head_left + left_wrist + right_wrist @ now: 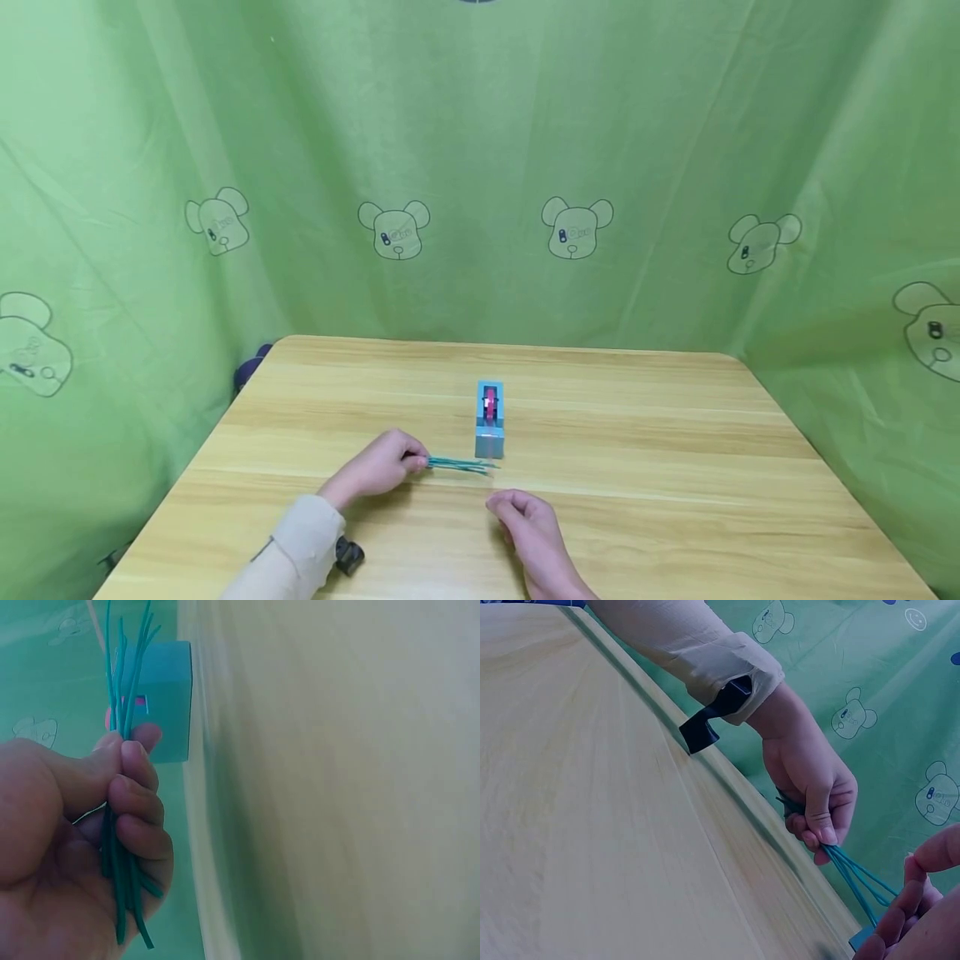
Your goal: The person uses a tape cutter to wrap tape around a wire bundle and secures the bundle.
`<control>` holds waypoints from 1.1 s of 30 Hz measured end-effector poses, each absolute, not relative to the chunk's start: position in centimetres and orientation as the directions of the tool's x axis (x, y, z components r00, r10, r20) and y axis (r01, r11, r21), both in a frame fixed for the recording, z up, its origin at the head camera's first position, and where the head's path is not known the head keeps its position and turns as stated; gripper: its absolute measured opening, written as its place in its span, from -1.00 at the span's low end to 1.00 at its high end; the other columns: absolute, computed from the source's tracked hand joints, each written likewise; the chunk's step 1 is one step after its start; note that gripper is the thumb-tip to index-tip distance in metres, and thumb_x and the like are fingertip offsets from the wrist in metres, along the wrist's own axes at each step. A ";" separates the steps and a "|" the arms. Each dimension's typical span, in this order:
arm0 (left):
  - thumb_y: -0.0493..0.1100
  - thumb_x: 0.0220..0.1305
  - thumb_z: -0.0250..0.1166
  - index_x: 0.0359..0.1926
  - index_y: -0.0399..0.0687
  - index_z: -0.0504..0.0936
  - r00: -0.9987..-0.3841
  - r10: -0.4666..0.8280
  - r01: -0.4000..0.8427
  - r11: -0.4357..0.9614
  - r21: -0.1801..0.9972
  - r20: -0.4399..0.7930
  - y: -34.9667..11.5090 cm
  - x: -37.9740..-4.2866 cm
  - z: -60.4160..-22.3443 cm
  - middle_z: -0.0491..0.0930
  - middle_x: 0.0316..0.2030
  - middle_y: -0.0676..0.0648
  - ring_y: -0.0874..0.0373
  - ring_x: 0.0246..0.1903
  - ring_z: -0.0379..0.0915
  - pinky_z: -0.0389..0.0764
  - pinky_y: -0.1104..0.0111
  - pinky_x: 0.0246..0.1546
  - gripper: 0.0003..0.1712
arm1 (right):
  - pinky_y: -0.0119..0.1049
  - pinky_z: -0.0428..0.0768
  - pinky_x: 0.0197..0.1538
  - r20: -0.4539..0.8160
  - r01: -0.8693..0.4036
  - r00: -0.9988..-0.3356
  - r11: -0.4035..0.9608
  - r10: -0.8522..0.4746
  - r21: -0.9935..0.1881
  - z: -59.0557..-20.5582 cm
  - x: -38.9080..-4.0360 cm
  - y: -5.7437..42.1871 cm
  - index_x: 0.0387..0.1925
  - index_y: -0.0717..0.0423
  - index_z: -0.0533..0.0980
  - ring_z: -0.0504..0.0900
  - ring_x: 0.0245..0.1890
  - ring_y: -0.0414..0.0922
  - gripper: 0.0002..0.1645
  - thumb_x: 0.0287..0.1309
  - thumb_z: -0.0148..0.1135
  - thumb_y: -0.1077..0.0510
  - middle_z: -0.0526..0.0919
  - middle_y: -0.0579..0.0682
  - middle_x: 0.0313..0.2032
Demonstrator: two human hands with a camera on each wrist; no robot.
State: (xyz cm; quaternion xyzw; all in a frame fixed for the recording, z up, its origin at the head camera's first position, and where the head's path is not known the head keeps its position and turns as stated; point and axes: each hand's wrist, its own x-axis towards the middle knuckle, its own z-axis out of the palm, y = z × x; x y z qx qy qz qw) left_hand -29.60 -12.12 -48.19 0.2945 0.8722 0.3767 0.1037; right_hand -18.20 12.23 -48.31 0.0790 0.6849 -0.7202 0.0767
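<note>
Between thumb and fingers, my left hand (386, 462) grips a thin bundle of green sticks or wires (459, 465). In the left wrist view, their lower ends (127, 900) cross the palm and their tips fan out above the fingers. A blue tape dispenser (490, 444) with a pink roll (490, 404) stands just beyond the tips. From its front a strip of clear tape (491, 482) stretches toward me, overlapping the tips in the head view. At the strip's near end, my right hand (528, 529) pinches it between thumb and forefinger.
The wooden table (675, 467) has its far edge close to a green curtain (480, 150) printed with bear heads. A black wrist mount (348, 556) sticks out from the left sleeve (303, 533). Something dark purple (250, 368) shows beyond the table's left edge.
</note>
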 end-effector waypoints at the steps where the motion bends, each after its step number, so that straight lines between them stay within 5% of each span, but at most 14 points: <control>1: -0.30 0.42 0.17 -0.39 -0.09 0.70 -0.805 0.592 0.434 0.544 0.718 0.038 -12.0 -29.6 -48.2 0.50 -0.60 0.01 0.29 -0.64 0.23 0.36 0.44 -0.57 -0.76 | -0.32 0.41 -0.27 -0.220 0.220 -0.975 -0.049 -0.003 -0.974 -48.3 -18.2 12.2 -0.25 0.28 0.60 0.39 -0.40 -0.14 -0.79 0.26 0.23 0.16 0.40 -0.11 -0.56; 16: -0.31 0.42 0.16 -0.46 -0.12 0.66 -0.804 0.594 0.415 0.533 0.737 0.024 -10.5 -29.0 -47.9 0.37 -0.66 0.11 0.29 -0.65 0.22 0.35 0.43 -0.55 -0.72 | -0.30 0.40 -0.27 -0.236 0.235 -0.972 -0.042 0.005 -0.971 -48.3 -18.3 12.2 -0.25 0.27 0.61 0.39 -0.39 -0.13 -0.81 0.25 0.22 0.18 0.40 -0.10 -0.56; 33: -0.30 0.39 0.18 -0.43 -0.08 0.70 -0.808 0.589 0.403 0.521 0.752 0.025 -9.0 -28.5 -48.2 0.47 -0.62 0.09 0.30 -0.63 0.27 0.36 0.43 -0.56 -0.75 | -0.31 0.40 -0.28 -0.236 0.236 -0.972 -0.053 -0.007 -0.970 -48.3 -18.2 12.2 -0.27 0.25 0.60 0.38 -0.31 -0.11 -0.80 0.25 0.23 0.14 0.41 -0.11 -0.47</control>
